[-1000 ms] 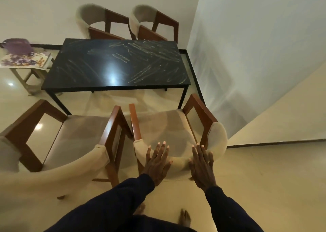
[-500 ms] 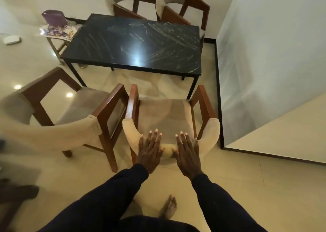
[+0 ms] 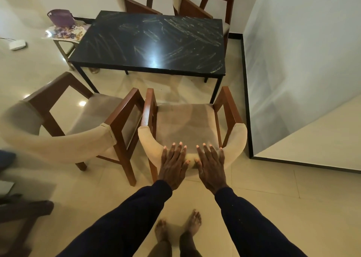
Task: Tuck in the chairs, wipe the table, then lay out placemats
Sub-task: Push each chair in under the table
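Black counter (image 3: 152, 42) ahead, streaked with smears. The chair (image 3: 185, 120) stands just short of its near edge, not tucked under, with a second chair (image 3: 58, 145) close on its left. Left hand (image 3: 172, 165) and right hand (image 3: 212, 167) press flat, fingers spread, on the padded backrest.

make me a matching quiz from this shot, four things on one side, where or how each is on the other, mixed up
1 table
2 purple container
3 near right chair
4 white box

a on the floor, far left
b left hand and right hand flat on its backrest
c on the flowered mats
d dark top streaked with marks

Pairs: 1-d, 2-c, 3-b, 4-a
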Demonstrator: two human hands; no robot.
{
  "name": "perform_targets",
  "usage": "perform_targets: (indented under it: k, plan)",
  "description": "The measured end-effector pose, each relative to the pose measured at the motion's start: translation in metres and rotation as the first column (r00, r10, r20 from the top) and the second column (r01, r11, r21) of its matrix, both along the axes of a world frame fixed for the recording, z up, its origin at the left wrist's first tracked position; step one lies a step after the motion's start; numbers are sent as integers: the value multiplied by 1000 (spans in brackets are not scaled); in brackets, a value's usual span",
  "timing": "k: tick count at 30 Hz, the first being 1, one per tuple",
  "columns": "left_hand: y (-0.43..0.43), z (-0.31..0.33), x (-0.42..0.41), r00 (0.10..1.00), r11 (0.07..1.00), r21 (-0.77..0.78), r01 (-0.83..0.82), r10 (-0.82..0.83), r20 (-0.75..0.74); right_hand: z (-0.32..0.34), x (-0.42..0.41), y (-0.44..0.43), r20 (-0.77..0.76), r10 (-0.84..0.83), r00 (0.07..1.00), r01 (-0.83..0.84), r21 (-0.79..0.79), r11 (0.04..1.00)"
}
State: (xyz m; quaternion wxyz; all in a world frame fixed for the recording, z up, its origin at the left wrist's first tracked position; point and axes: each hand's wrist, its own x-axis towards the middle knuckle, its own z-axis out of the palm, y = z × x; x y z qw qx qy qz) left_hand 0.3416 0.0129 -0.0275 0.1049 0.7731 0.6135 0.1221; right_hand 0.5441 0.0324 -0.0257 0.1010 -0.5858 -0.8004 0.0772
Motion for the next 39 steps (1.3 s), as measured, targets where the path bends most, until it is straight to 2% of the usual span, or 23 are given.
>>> perform_targets:
  k: [13,22,30,39]
  plan:
    - [-17,-8,-9,995,998,67,11,-17,98,2,-8,-27,-19,-6,1000,6,9,1000]
    - [-5,-9,-12,985,1000,10,11,-13,175,0,-9,-21,-51,-6,999,5,-16,1000]
    - [37,-8,-37,983,997,-60,47,-35,179,-1,-30,14,-75,-18,997,15,-34,999]
    - [62,-13,-86,984,991,-66,113,-103,145,0,-76,25,-76,-64,995,59,-68,996]
